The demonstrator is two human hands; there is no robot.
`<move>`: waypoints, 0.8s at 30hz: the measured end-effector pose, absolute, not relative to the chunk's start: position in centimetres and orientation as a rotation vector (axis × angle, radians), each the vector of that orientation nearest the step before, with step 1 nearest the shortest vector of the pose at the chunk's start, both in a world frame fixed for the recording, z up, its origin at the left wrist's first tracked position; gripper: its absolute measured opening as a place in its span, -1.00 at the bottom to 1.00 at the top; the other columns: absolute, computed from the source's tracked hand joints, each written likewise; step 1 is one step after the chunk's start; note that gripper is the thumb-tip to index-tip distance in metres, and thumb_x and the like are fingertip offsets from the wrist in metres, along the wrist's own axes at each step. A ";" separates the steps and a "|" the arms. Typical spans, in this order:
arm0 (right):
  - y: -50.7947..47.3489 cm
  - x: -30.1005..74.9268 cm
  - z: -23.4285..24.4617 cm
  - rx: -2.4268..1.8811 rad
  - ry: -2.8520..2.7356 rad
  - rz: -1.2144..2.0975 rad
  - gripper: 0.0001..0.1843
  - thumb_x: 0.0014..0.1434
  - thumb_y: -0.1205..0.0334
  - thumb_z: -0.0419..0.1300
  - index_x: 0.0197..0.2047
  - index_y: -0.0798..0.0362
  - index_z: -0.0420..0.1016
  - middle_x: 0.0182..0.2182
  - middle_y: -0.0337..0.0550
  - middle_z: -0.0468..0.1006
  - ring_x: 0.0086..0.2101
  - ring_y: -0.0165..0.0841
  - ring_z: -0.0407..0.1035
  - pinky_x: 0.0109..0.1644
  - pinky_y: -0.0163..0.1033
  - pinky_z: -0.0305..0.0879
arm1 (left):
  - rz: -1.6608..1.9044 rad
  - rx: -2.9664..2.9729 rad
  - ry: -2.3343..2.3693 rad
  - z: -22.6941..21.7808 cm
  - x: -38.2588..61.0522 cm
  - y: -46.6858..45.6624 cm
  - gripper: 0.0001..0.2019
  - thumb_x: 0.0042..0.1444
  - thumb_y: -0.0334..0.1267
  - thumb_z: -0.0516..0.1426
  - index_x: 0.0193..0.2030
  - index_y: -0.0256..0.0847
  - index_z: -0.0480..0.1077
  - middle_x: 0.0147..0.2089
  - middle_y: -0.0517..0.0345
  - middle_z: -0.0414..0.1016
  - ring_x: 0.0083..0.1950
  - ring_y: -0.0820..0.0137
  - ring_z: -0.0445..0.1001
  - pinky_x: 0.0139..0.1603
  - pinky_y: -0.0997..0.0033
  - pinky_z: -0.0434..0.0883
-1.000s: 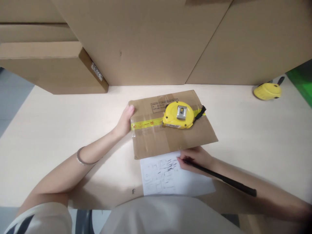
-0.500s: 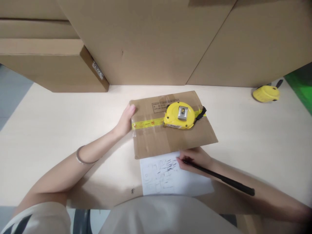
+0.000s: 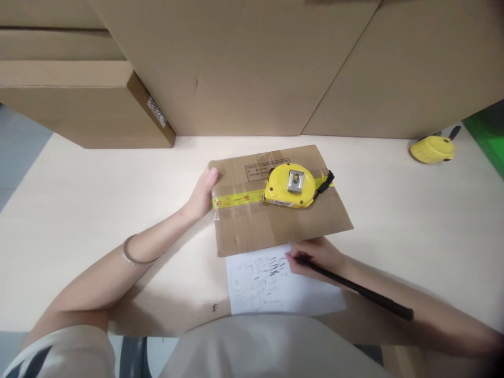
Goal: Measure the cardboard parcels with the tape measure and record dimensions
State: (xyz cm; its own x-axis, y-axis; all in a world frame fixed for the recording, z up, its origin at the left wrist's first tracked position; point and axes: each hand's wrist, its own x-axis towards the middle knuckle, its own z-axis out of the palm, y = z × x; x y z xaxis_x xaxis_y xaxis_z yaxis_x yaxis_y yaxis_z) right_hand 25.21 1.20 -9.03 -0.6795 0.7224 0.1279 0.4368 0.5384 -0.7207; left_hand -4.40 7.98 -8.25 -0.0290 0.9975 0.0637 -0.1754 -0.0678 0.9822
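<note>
My left hand (image 3: 203,191) grips the left edge of a flat cardboard box (image 3: 252,231), thumb on top and the other fingers hidden beneath. Yellow printed tape runs across the box. On top of it lies a yellow tape measure (image 3: 290,185) with a metal clip and a black strap. Below the box's near edge, my right hand (image 3: 315,257) is closed round a black pen (image 3: 362,290). Its tip is at a white sheet of paper (image 3: 315,296) with handwritten marks; the box covers the sheet's far part.
A second yellow tape measure (image 3: 432,149) lies at the right of the pale table (image 3: 79,210). Large cardboard boxes (image 3: 236,68) stand along the back like a wall. A smaller labelled carton (image 3: 106,115) is at the back left. A small dark mark (image 3: 214,307) shows near the paper.
Hardly anything differs. The pen's rear end has dipped very slightly, and the view has shifted a little. Both hands keep their holds.
</note>
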 end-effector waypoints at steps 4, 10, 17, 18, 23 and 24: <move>1.2 25.2 -9.1 -0.934 -2.366 0.929 -0.76 0.11 0.35 0.14 -0.57 0.04 0.26 -0.68 -0.36 0.27 -0.64 -0.55 0.11 -0.54 -0.38 0.06 | 1.353 1.137 1.062 -8.4 -4.6 8.1 -0.48 0.17 0.29 0.13 -0.06 -0.15 0.48 0.10 0.02 0.59 0.27 0.03 0.48 0.35 0.05 0.41; 1.3 25.1 -9.1 -0.946 -2.389 0.898 -0.74 0.14 0.34 0.11 -0.57 0.03 0.25 -0.69 -0.36 0.28 -0.66 -0.54 0.11 -0.53 -0.37 0.08 | 1.358 1.137 1.071 -8.3 -4.6 8.1 -0.47 0.17 0.29 0.14 -0.07 -0.16 0.47 0.09 0.00 0.58 0.30 0.03 0.45 0.36 0.07 0.40; 0.7 25.5 -8.2 -0.963 -2.524 0.752 -0.67 0.19 0.22 0.14 -0.58 0.03 0.23 -0.72 -0.36 0.32 -0.67 -0.52 0.17 -0.52 -0.34 0.03 | 1.328 1.210 1.029 -8.8 -4.9 8.3 -0.43 0.21 0.32 0.07 0.00 -0.16 0.45 0.15 -0.02 0.56 0.30 0.04 0.45 0.36 0.04 0.39; 0.7 25.7 -7.8 -0.955 -2.552 0.730 -0.64 0.21 0.16 0.16 -0.59 0.03 0.25 -0.73 -0.35 0.32 -0.67 -0.50 0.19 -0.50 -0.32 0.03 | 1.331 1.212 1.030 -8.9 -4.9 8.4 -0.43 0.20 0.32 0.07 0.01 -0.16 0.45 0.16 -0.01 0.56 0.30 0.04 0.45 0.37 0.03 0.39; 1.2 26.8 -5.3 -0.744 -2.909 0.274 -0.51 0.39 -0.03 0.10 -0.52 0.05 0.43 -0.67 -0.24 0.46 -0.62 -0.39 0.33 -0.41 -0.24 0.02 | 1.351 1.220 1.036 -9.0 -4.9 8.4 -0.44 0.22 0.31 0.07 0.00 -0.16 0.47 0.15 0.01 0.56 0.30 0.04 0.46 0.38 0.02 0.39; 1.4 26.8 -5.0 -0.707 -2.951 0.116 -0.50 0.41 -0.01 0.07 -0.51 0.06 0.45 -0.66 -0.23 0.47 -0.61 -0.38 0.35 -0.40 -0.23 0.02 | 1.348 1.211 1.026 -8.9 -4.8 8.4 -0.44 0.22 0.31 0.07 0.00 -0.17 0.46 0.15 0.01 0.57 0.29 0.05 0.46 0.36 0.02 0.41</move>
State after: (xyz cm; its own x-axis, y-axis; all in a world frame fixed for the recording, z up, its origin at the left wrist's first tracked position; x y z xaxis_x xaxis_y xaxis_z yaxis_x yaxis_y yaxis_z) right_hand 26.84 1.44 -4.98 -0.8864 0.4551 0.0846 0.4470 0.8891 -0.0983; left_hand -4.82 8.39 -8.90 0.0144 0.9913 0.1310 -0.1375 -0.1278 0.9822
